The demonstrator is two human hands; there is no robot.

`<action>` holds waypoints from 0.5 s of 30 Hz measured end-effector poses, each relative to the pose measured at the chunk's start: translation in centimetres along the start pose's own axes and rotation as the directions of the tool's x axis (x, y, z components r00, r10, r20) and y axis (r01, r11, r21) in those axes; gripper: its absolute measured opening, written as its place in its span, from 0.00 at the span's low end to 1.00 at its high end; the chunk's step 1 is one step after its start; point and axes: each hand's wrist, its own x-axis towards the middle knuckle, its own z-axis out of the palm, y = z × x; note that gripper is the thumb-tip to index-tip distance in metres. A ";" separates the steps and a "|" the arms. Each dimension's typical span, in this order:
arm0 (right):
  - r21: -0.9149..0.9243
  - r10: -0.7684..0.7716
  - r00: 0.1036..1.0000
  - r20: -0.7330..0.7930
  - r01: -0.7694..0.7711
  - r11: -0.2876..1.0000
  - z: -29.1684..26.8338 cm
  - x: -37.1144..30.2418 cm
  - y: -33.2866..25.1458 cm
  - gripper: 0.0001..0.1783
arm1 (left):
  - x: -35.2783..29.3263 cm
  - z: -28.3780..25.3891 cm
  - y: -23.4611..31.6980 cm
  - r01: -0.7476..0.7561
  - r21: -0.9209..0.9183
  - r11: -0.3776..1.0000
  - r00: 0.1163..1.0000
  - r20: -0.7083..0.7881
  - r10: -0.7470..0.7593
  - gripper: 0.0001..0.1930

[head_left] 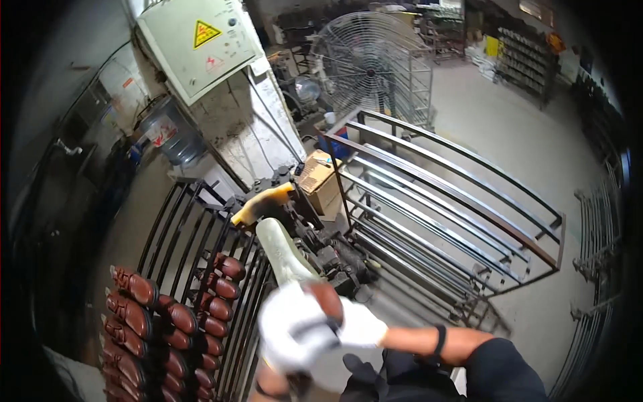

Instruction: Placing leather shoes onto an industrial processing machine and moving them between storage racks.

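Left to right: brown shoes (144, 315) racked on the black rack (194, 228). My left hand (291, 328) and right hand (355, 325), white-gloved and blurred, clasp a brown shoe (326, 298) on a pale shoe last (281, 248), at the dark machine (328, 248). Empty steel rack (455, 201) on the right.

A yellow triangular warning sign (206, 33) is seen on the pale cabinet door (201, 50); a brown cardboard box (320, 182) is set beside the rack.
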 end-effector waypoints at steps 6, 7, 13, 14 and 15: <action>-0.004 0.187 0.752 0.632 -0.238 0.971 -1.1 -4.3 -2.8 0.46 | -19.5 1.1 -2.8 0.496 -0.868 0.037 0.318 0.142 -0.937 0.21; 0.032 0.110 0.680 0.725 -0.193 0.981 -0.5 -3.2 -2.2 0.45 | -21.5 0.7 -2.7 0.616 -0.786 0.050 0.326 0.196 -0.925 0.21; -0.041 0.080 0.707 0.703 -0.072 0.997 5.7 -2.0 -1.5 0.65 | -22.9 -4.3 3.1 0.217 -0.956 0.200 0.363 -0.111 -0.925 0.36; 0.036 0.115 0.758 0.642 -0.180 0.983 5.7 -2.5 -3.7 0.70 | -22.4 -5.3 4.1 0.338 -0.892 0.299 0.300 -0.199 -0.933 0.36; 0.113 0.165 0.796 0.583 -0.281 0.953 6.0 -2.6 -6.2 0.75 | -21.9 -5.7 4.8 0.464 -0.804 0.371 0.241 -0.288 -0.927 0.37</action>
